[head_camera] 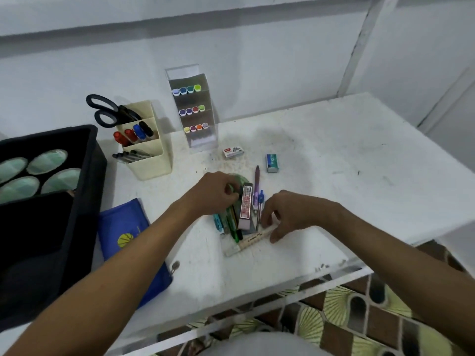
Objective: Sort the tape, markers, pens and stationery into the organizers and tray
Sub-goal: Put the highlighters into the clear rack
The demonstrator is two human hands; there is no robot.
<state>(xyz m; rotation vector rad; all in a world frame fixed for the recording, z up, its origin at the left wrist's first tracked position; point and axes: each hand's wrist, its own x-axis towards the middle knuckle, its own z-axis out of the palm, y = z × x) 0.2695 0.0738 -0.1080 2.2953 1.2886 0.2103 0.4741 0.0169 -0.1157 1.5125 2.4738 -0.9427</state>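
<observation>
Head view: a person is leaning over a white table (321, 163), both arms reaching to a heap of stationery at its middle.
Left hand (216, 192): curling its fingers onto the heap's far end, over a green tape roll (243, 179); whether it is pinching the roll or a pen I cannot tell.
Right hand (288, 214): resting on the near right of the heap, fingers bent, thumb and fingertips touching the ruler (253, 240); a true grip is not showing.
Heap: a pink box (245, 206) is lying on top, green pens (232, 224) beside it on the left, a compass (258, 201) on the right, the ruler lying across the near end.
Loose boxes: a small white box (232, 152) and a blue box (272, 162) are sitting apart, beyond the heap.
Cream organizer (147, 147): standing at far left, holding scissors (110, 111), markers (133, 134) and dark pens (129, 156).
Clear rack (194, 109): standing behind, showing three rows of coloured caps.
Black tray (84, 176): sitting at the left edge, holding tape rolls (33, 170).
Blue pouch (128, 232): lying under the left forearm, between tray and heap.
In the way: the left hand is hiding much of the green roll.
</observation>
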